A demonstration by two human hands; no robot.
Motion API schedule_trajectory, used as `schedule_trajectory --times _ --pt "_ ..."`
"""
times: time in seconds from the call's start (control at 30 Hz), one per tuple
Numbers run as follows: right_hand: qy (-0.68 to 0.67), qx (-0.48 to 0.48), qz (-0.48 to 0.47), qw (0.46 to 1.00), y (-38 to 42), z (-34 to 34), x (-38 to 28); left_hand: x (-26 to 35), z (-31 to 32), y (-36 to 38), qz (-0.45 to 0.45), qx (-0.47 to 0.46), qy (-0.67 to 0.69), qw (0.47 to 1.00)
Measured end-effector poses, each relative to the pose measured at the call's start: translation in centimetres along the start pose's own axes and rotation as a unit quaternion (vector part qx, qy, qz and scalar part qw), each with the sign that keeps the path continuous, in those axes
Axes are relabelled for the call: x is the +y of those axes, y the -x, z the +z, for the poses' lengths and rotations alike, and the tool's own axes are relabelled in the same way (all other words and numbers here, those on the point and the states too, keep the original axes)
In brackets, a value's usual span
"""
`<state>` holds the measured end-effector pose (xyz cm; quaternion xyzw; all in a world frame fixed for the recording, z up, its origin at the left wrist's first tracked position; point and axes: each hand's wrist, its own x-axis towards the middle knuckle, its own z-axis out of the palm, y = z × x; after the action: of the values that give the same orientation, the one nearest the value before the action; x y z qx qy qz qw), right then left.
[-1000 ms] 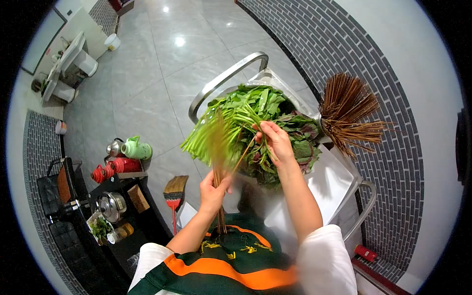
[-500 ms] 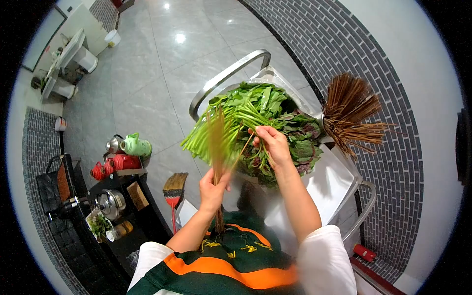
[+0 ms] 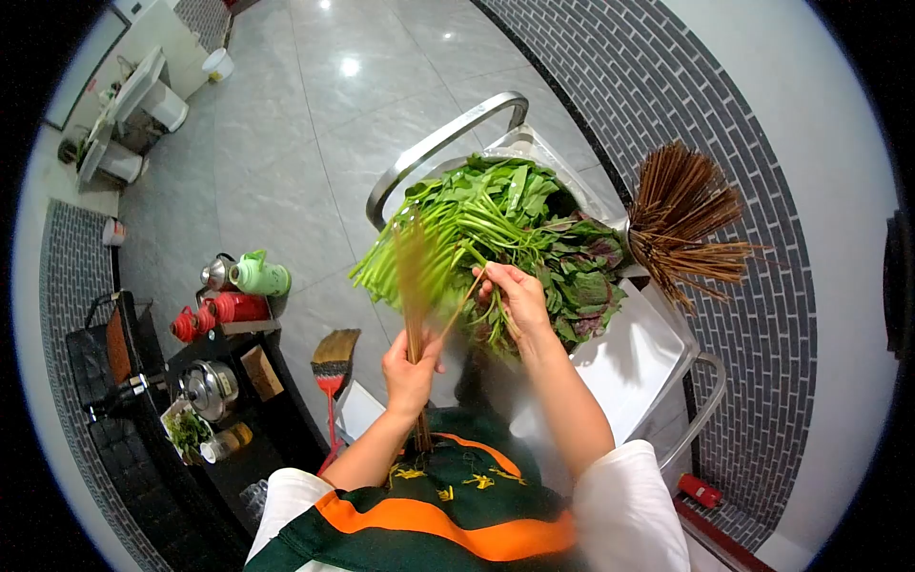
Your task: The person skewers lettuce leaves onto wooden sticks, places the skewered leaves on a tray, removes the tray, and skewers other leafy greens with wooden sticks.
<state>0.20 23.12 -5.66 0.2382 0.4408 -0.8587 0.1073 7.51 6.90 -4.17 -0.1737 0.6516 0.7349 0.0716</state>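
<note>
My left hand [image 3: 410, 374] is closed around an upright bundle of thin brown sticks [image 3: 416, 276], blurred at its upper part; its lower ends stand against my dark green apron. A single thin brown stick [image 3: 459, 310] slants from beside the bundle up to my right hand [image 3: 515, 300], whose thumb and fingers pinch its end. Just beyond both hands lies a heap of leafy greens [image 3: 496, 195] with long pale stems. Purple-green leaves [image 3: 586, 272] lie to its right, close to my right hand.
A metal-armed chair [image 3: 448, 133] holds the greens. More brown sticks [image 3: 686, 219] fan out of a container at right, by the brick-pattern wall. A white tray [image 3: 620, 362] lies near my right forearm. At left are a red-handled brush [image 3: 334, 357], green thermos [image 3: 260, 275] and metal kettle [image 3: 210, 389].
My right hand has shifted slightly left and down, with the thin stick between its fingers. My left hand keeps the bundle and has moved a little left.
</note>
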Motion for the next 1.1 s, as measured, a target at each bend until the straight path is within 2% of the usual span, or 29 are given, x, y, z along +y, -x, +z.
schedule_trajectory --times 0.23,0.3,0.33,0.37,0.43,0.47,0.53,0.57,0.63,0.67,0.73,0.83,0.87,0.9,0.97,1.0,1.1 --pt "0.029 -0.002 -0.009 1.000 -0.1 -0.7 0.8 -0.5 0.2 0.1 -0.019 0.010 -0.019 1.000" --pt "0.057 -0.004 -0.001 0.998 -0.1 -0.8 0.9 -0.5 0.3 -0.1 -0.013 0.017 -0.008 1.000" --pt "0.137 -0.009 -0.019 0.990 0.3 -0.7 1.4 -0.4 0.4 -0.2 -0.013 0.019 -0.007 1.000" --pt "0.097 -0.027 -0.013 0.995 0.6 -0.3 2.1 -0.2 0.6 -0.4 -0.019 0.015 -0.032 0.999" --pt "0.142 0.004 -0.036 0.989 0.3 -0.1 1.6 0.0 0.8 -0.9 -0.024 0.014 -0.052 0.998" --pt "0.204 -0.001 -0.099 0.974 0.0 0.2 0.9 -0.2 0.6 -1.3 -0.026 0.017 -0.045 0.998" --pt "0.332 0.024 -0.230 0.914 -1.0 0.9 -1.4 0.0 0.3 -1.6 -0.031 0.023 -0.038 0.999" --pt "0.467 0.061 -0.363 0.804 -1.9 0.8 -2.5 0.2 0.2 -1.8 -0.032 0.022 -0.046 0.998" --pt "0.605 0.103 -0.489 0.619 -4.7 0.0 -2.7 0.2 0.3 -1.9 -0.033 0.019 -0.052 0.998" --pt "0.605 0.103 -0.490 0.619 -5.4 -0.3 -2.5 0.0 0.4 -2.2 -0.021 0.019 -0.040 0.999" --pt "0.696 0.102 -0.482 0.522 -6.6 -0.7 -1.8 -0.3 0.3 -2.5 -0.008 0.021 -0.027 0.999" --pt "0.706 0.082 -0.475 0.519 -7.0 -0.8 -1.8 -0.3 0.4 -2.6 -0.011 0.030 -0.031 0.999" --pt "0.693 0.065 -0.464 0.548 -7.0 -0.9 -2.2 -0.2 0.5 -2.7 -0.013 0.028 -0.022 0.999" --pt "0.693 0.066 -0.464 0.548 -7.0 -1.3 -2.5 0.0 0.5 -2.8 -0.014 0.025 -0.014 0.999" --pt "0.605 0.010 -0.456 0.653 -6.9 -1.6 -3.2 0.4 0.9 -3.1 -0.014 0.026 -0.010 1.000" --pt "0.544 0.011 -0.366 0.756 -6.2 -1.5 -3.3 0.5 1.1 -3.1 -0.017 0.026 -0.007 0.999" --pt "0.557 -0.002 -0.361 0.748 -5.5 -1.5 -3.8 0.1 1.7 -3.4 -0.027 0.017 -0.010 0.999"
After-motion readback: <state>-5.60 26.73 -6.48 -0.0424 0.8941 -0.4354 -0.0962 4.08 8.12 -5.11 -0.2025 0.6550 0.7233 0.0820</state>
